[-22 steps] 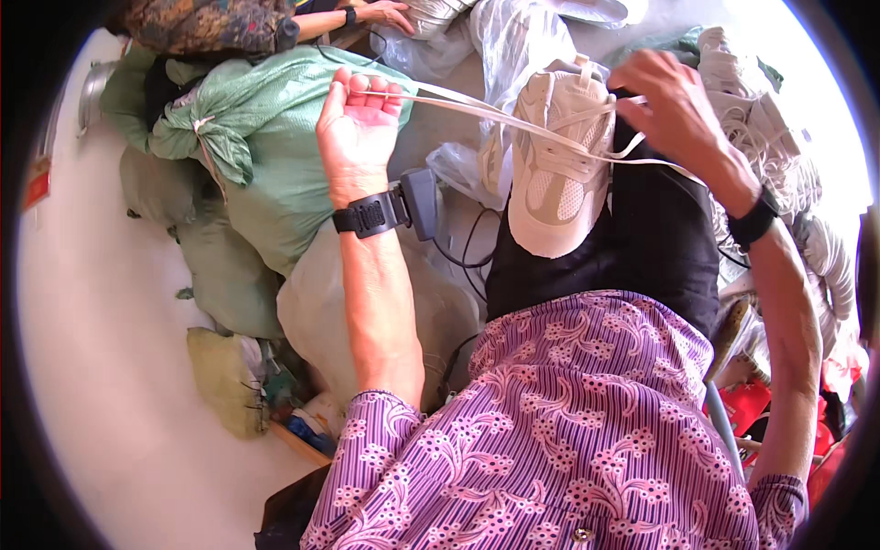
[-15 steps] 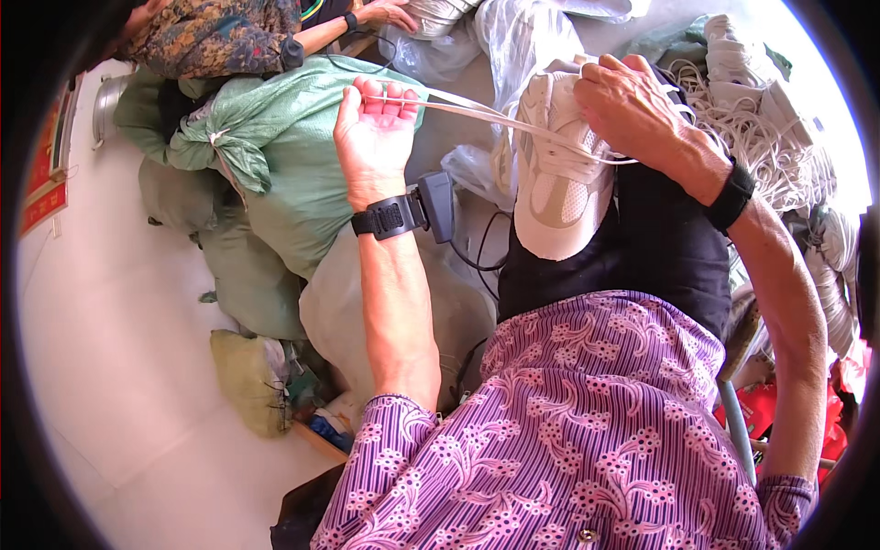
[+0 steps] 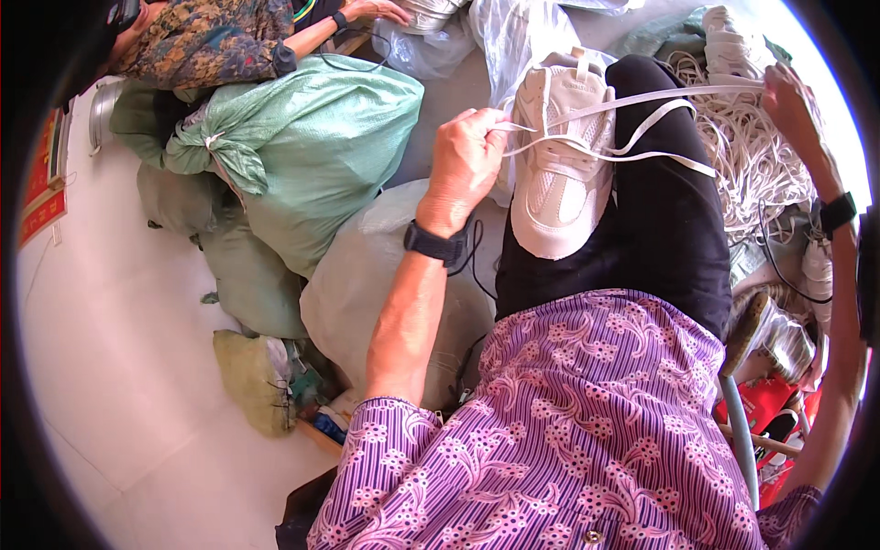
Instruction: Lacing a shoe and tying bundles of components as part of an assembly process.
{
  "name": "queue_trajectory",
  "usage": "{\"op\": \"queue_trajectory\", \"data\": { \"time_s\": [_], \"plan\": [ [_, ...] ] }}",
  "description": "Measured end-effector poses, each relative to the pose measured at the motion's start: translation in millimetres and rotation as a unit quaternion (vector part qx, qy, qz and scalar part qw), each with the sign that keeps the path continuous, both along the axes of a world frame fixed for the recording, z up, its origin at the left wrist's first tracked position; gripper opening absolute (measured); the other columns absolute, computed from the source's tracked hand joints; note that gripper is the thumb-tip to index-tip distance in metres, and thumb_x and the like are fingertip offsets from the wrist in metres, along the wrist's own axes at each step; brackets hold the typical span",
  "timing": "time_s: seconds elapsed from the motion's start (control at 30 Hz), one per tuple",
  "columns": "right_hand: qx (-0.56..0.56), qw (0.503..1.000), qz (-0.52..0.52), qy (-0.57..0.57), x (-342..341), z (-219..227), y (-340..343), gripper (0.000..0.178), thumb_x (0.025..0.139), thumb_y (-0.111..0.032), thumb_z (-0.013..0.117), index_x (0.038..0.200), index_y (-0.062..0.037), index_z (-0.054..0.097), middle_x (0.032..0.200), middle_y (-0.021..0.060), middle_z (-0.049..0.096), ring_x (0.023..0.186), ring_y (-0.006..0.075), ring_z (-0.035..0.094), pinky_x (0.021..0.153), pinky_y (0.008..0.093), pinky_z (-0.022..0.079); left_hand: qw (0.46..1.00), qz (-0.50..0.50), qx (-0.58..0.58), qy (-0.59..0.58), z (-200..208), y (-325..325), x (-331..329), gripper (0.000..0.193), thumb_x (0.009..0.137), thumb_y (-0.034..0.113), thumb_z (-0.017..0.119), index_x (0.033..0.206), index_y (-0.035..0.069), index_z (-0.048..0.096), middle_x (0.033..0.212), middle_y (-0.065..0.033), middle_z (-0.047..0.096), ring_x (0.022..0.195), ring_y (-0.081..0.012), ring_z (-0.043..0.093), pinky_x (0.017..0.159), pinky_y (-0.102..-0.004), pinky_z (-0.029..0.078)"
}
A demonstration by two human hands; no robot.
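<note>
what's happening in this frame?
A seated person is lacing a white sneaker that rests on their lap. The left hand pinches the white lace beside the shoe, and the right hand pulls the lace ends out taut to the right. A heap of loose white laces lies beyond the knee. Green sacks sit to the left, with another person's arm above them.

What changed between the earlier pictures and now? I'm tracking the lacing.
The right hand swung out to the right, drawing the white lace taut across the knee. The left hand moved in beside the white shoe, keeping its grip on the lace. The shoe stayed on the lap, the green sack unmoved.
</note>
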State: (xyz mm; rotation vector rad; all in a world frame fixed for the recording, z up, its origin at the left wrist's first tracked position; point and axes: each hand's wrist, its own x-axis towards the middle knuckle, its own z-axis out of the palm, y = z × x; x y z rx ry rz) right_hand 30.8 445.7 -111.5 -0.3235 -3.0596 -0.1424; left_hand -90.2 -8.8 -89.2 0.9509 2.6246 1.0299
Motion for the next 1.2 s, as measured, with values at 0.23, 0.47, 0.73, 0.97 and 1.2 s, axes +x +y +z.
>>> {"op": "queue_trajectory", "data": {
  "time_s": [0.23, 0.47, 0.73, 0.97, 1.2],
  "plan": [
    [-0.25, 0.929, 0.233, 0.141, -47, 28, -167, 0.015, 0.077, -0.013, 0.063, 0.091, -0.0059, 0.062, 0.091, 0.0094, 0.059, 0.092, 0.0294, 0.056, 0.079, 0.0408, 0.046, 0.894, -0.051, 0.037, -0.443, 45, -18, -10, 0.032, 0.094, 0.029, 0.055, 0.102, 0.0, 0.065, 0.084, -0.0004, 0.062, 0.075, -0.0092, 0.053, 0.071, -0.0221, 0.043],
    [-0.259, 0.921, 0.268, 0.114, -60, 22, -219, 0.013, 0.075, -0.014, 0.063, 0.088, -0.0085, 0.062, 0.09, 0.0055, 0.056, 0.095, 0.0239, 0.055, 0.078, 0.0416, 0.042, 0.757, 0.031, 0.349, -0.551, 25, -12, -5, 0.031, 0.092, 0.017, 0.056, 0.121, 0.004, 0.056, 0.11, -0.0095, 0.062, 0.104, -0.0207, 0.059, 0.091, -0.0358, 0.046],
    [-0.225, 0.934, 0.264, 0.085, -67, 19, -224, 0.013, 0.075, -0.011, 0.059, 0.086, -0.0068, 0.064, 0.089, 0.0076, 0.059, 0.094, 0.0238, 0.056, 0.078, 0.041, 0.042, 0.647, 0.105, 0.51, -0.558, 16, 9, 11, 0.026, 0.091, 0.008, 0.053, 0.117, 0.004, 0.056, 0.109, -0.0111, 0.061, 0.109, -0.0258, 0.056, 0.098, -0.0436, 0.045],
    [-0.121, 0.961, 0.213, 0.132, -63, 14, -191, 0.013, 0.07, -0.009, 0.057, 0.082, -0.0038, 0.06, 0.087, 0.0104, 0.06, 0.09, 0.0263, 0.057, 0.076, 0.0401, 0.045, 0.741, 0.127, 0.336, -0.568, 9, 1, 2, 0.039, 0.092, 0.039, 0.055, 0.103, 0.003, 0.062, 0.086, -0.0046, 0.063, 0.08, -0.0169, 0.06, 0.073, -0.0325, 0.05],
    [-0.099, 0.985, 0.087, 0.114, -44, -11, -67, 0.011, 0.074, -0.005, 0.053, 0.084, -0.0031, 0.05, 0.085, 0.0123, 0.05, 0.085, 0.0296, 0.054, 0.073, 0.0408, 0.044, 0.788, 0.204, 0.194, -0.547, 10, 9, 10, 0.041, 0.091, 0.045, 0.054, 0.091, 0.005, 0.065, 0.071, -0.0004, 0.061, 0.06, -0.0121, 0.057, 0.056, -0.0256, 0.047]
  ]
}}
